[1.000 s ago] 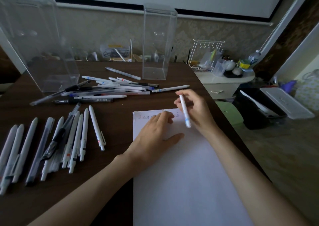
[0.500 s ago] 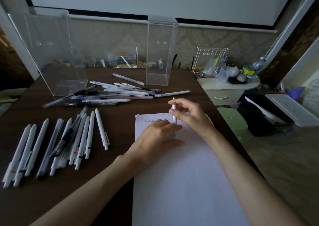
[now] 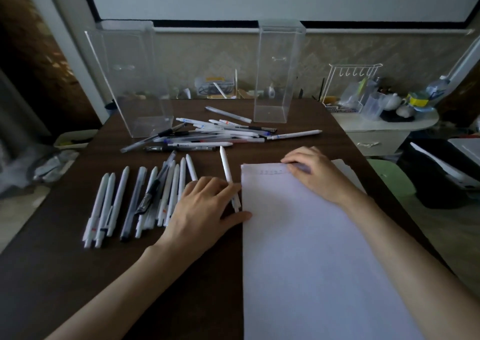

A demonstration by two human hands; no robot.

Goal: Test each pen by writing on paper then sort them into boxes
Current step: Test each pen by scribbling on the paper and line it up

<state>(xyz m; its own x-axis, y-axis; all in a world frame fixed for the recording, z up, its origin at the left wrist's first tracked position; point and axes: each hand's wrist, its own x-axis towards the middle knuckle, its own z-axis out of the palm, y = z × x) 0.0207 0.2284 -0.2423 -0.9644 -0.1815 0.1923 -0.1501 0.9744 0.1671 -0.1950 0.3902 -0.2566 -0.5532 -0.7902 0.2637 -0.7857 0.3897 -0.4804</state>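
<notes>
Your left hand (image 3: 207,206) lies flat with fingers loosely spread, the index finger across 1 white pen (image 3: 225,169) on the table (image 3: 65,274), just left of the paper (image 3: 311,261). Your right hand (image 3: 318,175) rests curled at the paper's top edge; you cannot tell its grip.

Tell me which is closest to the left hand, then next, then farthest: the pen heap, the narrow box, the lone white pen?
1. Lone white pen: it lies under the left hand fingers, just left of the paper.
2. Pen heap: farther back, in the middle.
3. Narrow box: at the back, to the right.
</notes>
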